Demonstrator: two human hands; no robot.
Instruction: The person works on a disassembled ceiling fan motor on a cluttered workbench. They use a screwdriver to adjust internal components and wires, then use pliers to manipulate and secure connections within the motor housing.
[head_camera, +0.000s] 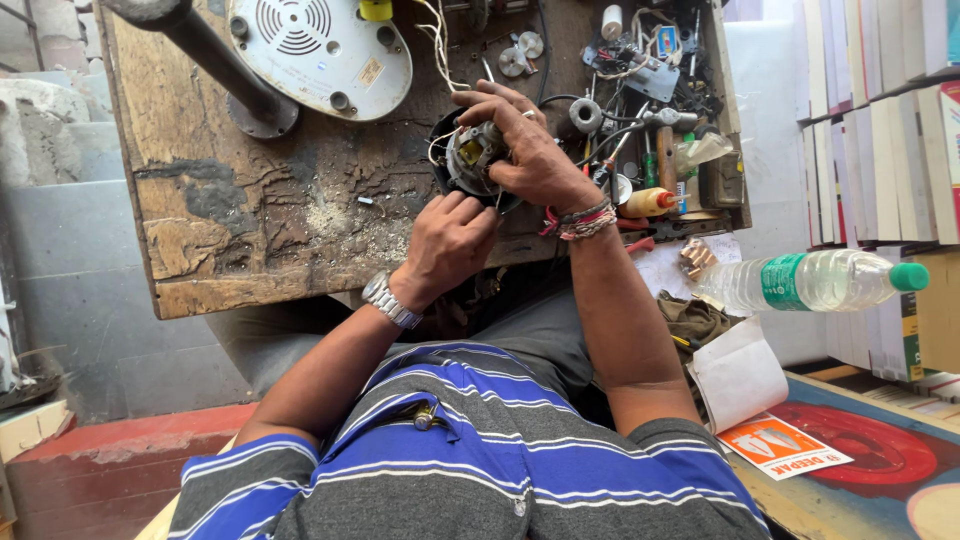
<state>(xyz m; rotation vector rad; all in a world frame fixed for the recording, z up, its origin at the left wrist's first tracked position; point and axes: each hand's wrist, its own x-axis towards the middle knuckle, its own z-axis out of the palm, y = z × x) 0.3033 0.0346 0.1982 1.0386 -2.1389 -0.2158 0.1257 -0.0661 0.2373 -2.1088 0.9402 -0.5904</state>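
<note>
Both forearms reach forward, bare to the elbow. I note the left hand (447, 240) with fingers bent, fingertips up (watch on that wrist). Right hand (530, 150) curled over, fingers clasped, thread bands at wrist.

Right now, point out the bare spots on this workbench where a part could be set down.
Bare wood lies on the workbench left of the left hand, below the white round appliance base. Right of the right hand, holding the small motor, tools, wires and a glue bottle crowd it.
</note>
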